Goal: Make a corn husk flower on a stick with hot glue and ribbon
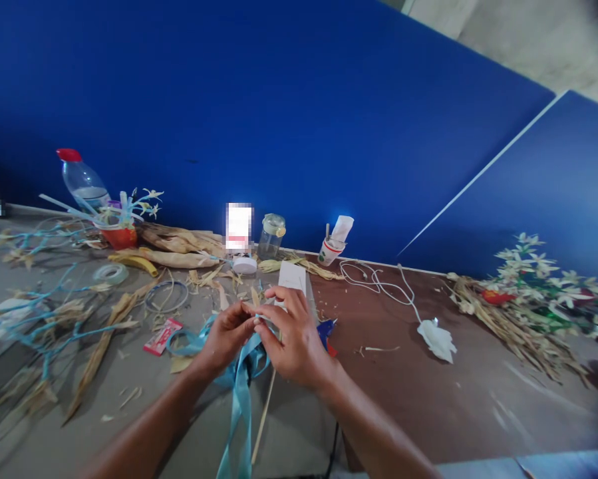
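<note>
My left hand [231,334] and my right hand [291,336] meet at the fingertips above the middle of the table. Between them they pinch a small pale piece [257,320], too covered by the fingers to name. The right hand's other fingers are raised. A light blue ribbon [241,406] lies bunched below the hands and hangs towards me; whether it joins the pinched piece is hidden. A thin straw-coloured stick [263,419] slants down from beneath the right hand. Behind the fingers stands a white box [293,274].
Dried husks [179,239], a tape roll [110,273], a wire ring [166,296] and a red packet [162,336] lie left. Behind stand a red cup [119,236], a bottle [84,179] and a jar [271,236]. A white cable [378,279] and white flowers [543,279] are right.
</note>
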Demonstrator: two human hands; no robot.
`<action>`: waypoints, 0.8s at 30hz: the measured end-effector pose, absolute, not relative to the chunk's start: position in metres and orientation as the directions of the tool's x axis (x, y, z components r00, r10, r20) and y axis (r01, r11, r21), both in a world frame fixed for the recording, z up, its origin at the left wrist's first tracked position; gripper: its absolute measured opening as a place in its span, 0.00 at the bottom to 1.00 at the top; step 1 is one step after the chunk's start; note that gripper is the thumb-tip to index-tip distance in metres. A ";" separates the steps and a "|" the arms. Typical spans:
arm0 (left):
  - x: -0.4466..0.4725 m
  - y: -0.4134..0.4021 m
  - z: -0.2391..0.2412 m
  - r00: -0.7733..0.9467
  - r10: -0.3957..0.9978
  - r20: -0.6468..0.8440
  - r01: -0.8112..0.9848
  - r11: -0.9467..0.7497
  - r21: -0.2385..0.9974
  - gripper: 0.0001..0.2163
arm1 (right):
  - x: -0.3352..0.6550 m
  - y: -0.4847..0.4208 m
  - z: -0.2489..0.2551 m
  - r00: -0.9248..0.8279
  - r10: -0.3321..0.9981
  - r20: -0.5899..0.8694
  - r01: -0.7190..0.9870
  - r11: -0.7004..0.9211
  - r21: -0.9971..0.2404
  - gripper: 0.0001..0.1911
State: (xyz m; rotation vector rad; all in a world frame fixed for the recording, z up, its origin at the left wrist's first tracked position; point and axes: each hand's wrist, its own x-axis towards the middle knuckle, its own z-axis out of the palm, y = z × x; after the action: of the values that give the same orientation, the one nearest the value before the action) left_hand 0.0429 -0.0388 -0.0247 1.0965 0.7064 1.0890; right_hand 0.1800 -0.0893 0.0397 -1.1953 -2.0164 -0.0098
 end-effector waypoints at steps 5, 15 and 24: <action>0.044 -0.039 -0.025 0.280 0.954 0.105 -0.355 0.001 0.935 0.14 | 0.171 -0.088 0.033 -0.159 0.744 0.649 0.764 0.509 -0.396 0.10; 0.044 -0.040 -0.028 0.286 0.950 0.126 -0.346 -0.021 0.938 0.15 | 0.166 -0.090 0.031 -0.149 0.721 0.677 0.776 0.509 -0.372 0.08; 0.044 -0.042 -0.022 0.255 0.953 0.164 -0.318 -0.077 0.945 0.14 | 0.168 -0.091 0.030 -0.070 0.714 0.697 0.764 0.488 -0.423 0.07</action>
State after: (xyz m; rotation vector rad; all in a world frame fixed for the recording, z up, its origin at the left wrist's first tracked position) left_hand 0.0436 -0.0417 -0.0216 1.1851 0.7170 1.2166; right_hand 0.1678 -0.0910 0.0300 -1.2453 -1.8005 -0.0676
